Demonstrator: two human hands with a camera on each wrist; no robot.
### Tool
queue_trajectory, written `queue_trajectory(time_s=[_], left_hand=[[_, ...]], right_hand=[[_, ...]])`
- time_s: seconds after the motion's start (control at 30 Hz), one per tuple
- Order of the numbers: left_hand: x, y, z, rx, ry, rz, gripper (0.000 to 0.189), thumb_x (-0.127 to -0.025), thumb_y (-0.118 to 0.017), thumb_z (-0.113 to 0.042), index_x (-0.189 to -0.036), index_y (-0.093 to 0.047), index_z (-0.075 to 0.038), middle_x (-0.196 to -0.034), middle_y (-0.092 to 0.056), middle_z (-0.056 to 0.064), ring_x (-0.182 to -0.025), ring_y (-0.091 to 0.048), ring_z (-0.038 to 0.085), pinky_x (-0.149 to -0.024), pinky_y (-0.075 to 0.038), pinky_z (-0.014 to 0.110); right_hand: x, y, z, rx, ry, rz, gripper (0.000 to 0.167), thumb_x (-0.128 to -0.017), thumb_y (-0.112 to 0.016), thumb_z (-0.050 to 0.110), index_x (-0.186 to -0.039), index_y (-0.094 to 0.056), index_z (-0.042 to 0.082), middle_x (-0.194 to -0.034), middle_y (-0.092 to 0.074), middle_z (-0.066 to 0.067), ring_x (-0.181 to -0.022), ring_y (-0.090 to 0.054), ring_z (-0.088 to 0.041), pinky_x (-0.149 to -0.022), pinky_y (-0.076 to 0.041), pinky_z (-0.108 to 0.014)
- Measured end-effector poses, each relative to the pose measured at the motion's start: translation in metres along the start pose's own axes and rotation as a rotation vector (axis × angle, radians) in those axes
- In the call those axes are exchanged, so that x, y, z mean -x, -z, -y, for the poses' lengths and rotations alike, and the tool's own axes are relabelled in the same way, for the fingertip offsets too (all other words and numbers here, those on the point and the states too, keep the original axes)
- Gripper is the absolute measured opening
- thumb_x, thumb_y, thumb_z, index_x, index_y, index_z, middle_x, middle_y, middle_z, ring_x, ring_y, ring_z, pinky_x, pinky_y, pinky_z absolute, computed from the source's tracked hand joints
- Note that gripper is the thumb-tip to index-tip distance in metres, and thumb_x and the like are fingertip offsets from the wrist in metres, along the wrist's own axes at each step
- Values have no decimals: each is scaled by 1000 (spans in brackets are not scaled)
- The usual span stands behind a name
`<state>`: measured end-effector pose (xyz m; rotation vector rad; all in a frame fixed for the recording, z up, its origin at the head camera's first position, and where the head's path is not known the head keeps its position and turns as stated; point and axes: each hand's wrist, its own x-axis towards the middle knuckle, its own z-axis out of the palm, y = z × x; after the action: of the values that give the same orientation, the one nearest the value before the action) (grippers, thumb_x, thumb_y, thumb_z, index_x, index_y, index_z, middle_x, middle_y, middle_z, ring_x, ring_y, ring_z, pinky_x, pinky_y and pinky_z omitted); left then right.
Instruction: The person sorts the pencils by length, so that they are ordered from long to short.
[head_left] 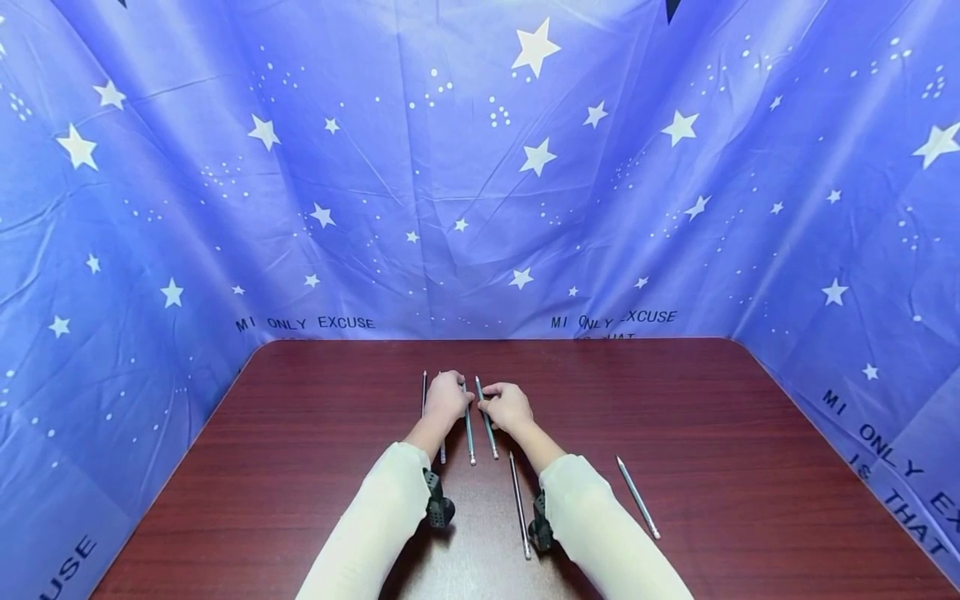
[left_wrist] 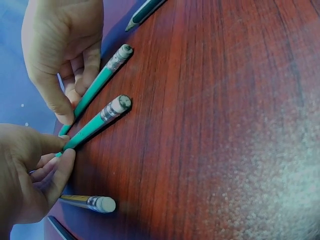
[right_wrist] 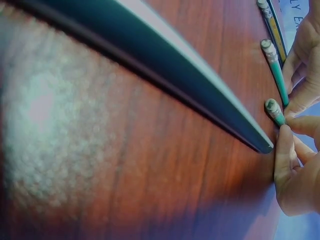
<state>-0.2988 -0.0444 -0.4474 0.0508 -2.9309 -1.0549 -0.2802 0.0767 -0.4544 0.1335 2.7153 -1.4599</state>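
Side by side on the table lie two green pencils with white erasers. My left hand [head_left: 447, 397] pinches the left green pencil [head_left: 470, 437] between thumb and fingers; its eraser end points toward me. The right green pencil [head_left: 489, 436] is pinched by my right hand [head_left: 509, 407], seen close in the right wrist view. Left of these, partly hidden behind my left hand, is a yellow pencil [left_wrist: 77, 201]. Beyond it lies a dark pencil [head_left: 424, 390], its lower part covered by the left hand and wrist.
Between my forearms lies another dark pencil [head_left: 519, 504], large and blurred in the right wrist view. A further pencil [head_left: 637, 497] rests to the right of my right sleeve. The reddish-brown table [head_left: 300, 467] ends at a blue star-patterned cloth [head_left: 480, 192].
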Motion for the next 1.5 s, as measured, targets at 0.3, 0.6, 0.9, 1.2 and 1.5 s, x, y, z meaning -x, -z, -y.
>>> queue_trajectory(time_s=[0.3, 0.6, 0.9, 1.2, 1.5], left_hand=[[1, 0, -3, -15, -18, 3, 33, -83, -70, -17, -110, -62, -1, -107, -67, 13, -96, -63, 24, -82, -55, 35], [2, 6, -3, 2, -10, -5, 33, -84, -69, -23, -109, -63, -3, -103, -68, 11, -85, -65, 22, -77, -54, 33], [12, 15, -9, 39, -80, -16, 32, -84, -69, -27, -106, -65, -4, -85, -66, 6, -78, -60, 18, -70, -51, 31], [31, 20, -15, 106, -180, 34, 31, -83, -69, -27, -103, -65, -3, -83, -68, 5, -71, -59, 13, -65, -50, 26], [55, 21, -19, 212, -209, 170, 35, -86, -67, -26, -108, -63, 0, -78, -63, 2, -55, -59, 14, -52, -49, 21]], right_hand=[[-2, 8, 0, -177, -28, 38, 24, -84, -66, 8, -107, -65, -1, -75, -65, -12, -50, -52, -12, -44, -53, -24], [4, 28, 6, -160, -3, 75, 28, -86, -64, 8, -112, -63, -1, -82, -65, -18, -54, -56, -15, -49, -57, -29], [15, 52, 8, -135, 41, 98, 32, -84, -66, 8, -114, -61, -3, -86, -67, -17, -56, -58, -15, -51, -58, -31], [31, 74, 6, -98, 51, 114, 34, -83, -66, 8, -114, -61, -3, -82, -65, -11, -57, -58, -14, -49, -57, -29], [49, 94, -7, -35, 58, 152, 33, -84, -66, 9, -114, -60, -2, -78, -63, -5, -60, -59, -14, -51, -57, -29]])
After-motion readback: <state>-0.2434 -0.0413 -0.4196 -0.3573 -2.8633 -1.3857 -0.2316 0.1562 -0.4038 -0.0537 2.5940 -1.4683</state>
